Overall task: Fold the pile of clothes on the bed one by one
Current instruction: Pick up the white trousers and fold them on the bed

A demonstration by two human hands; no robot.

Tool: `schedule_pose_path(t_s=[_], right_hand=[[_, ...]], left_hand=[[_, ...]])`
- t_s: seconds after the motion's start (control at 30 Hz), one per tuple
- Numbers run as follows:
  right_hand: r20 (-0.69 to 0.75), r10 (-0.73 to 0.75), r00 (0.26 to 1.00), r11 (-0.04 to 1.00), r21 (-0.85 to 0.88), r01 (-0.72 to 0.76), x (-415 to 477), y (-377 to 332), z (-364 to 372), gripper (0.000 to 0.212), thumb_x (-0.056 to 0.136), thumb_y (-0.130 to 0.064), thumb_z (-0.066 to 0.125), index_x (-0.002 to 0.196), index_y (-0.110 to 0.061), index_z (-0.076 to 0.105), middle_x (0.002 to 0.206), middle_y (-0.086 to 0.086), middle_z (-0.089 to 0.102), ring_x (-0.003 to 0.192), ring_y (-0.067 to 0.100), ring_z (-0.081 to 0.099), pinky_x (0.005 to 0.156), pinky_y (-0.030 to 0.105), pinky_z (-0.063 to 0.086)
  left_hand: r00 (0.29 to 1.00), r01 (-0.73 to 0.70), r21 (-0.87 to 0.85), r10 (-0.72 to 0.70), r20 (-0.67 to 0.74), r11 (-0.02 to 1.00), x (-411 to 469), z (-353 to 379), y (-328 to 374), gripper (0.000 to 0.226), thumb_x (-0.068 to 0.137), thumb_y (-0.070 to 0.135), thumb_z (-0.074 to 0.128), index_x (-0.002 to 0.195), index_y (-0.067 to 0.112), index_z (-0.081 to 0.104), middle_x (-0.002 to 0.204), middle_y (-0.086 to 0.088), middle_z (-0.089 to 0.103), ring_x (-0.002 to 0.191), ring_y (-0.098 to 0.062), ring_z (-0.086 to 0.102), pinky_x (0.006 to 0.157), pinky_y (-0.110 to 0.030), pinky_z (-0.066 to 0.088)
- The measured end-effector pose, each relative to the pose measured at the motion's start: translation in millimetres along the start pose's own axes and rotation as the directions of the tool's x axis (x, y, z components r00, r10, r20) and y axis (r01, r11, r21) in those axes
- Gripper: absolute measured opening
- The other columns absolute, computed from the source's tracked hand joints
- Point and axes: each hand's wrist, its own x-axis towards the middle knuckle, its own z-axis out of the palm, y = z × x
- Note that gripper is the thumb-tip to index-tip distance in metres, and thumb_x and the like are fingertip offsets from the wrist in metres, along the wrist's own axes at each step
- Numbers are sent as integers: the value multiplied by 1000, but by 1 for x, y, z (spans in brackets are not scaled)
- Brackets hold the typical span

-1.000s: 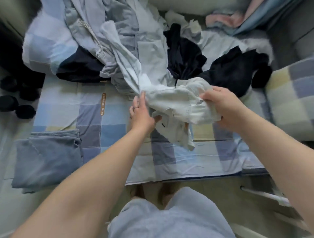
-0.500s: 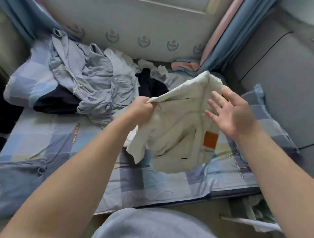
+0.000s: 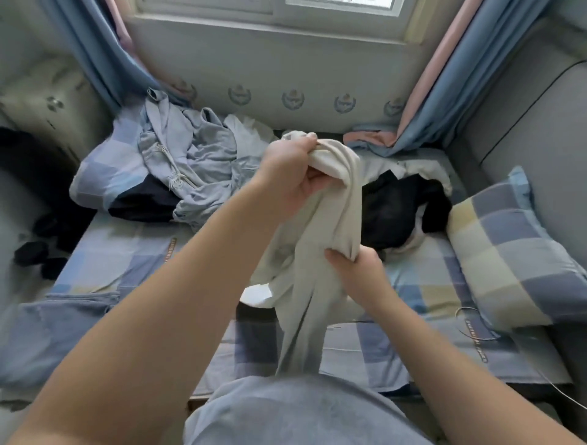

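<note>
Patience helps: our left hand [image 3: 290, 178] grips the cream garment [image 3: 344, 206] high, right hand [image 3: 359, 273] lower; we should shake it flat.

Soft, even daylight falls from the window [image 3: 340, 3] at the top, leaving only faint shadows. The dark clothes [image 3: 397, 209] lose detail. Everything looks slightly soft; the left edge smears, and wide-angle distortion bows the curtains [image 3: 460, 79].
</note>
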Motion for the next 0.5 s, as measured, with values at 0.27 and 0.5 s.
schedule_pose_path(t_s=[0.27, 0.5], right_hand=[[52, -103, 993, 863, 501, 63, 18, -62, -48, 24, 95, -18, 67, 107, 2, 69, 100, 20, 75, 88, 32, 74, 72, 40, 61], [111, 16, 994, 722, 686, -88, 27, -64, -57, 35, 100, -19, 60, 125, 5, 62, 120, 23, 68, 106, 34, 69, 82, 40, 60]], left_hand=[[996, -79, 475, 53, 68, 876, -16, -46, -44, 14, 94, 25, 70, 104, 18, 63, 98, -1, 70, 82, -10, 69, 69, -27, 55], [987, -36, 609, -68, 147, 792, -40, -63, -132, 51, 72, 53, 77, 113, 23, 68, 103, 2, 75, 95, -18, 71, 90, -48, 57]])
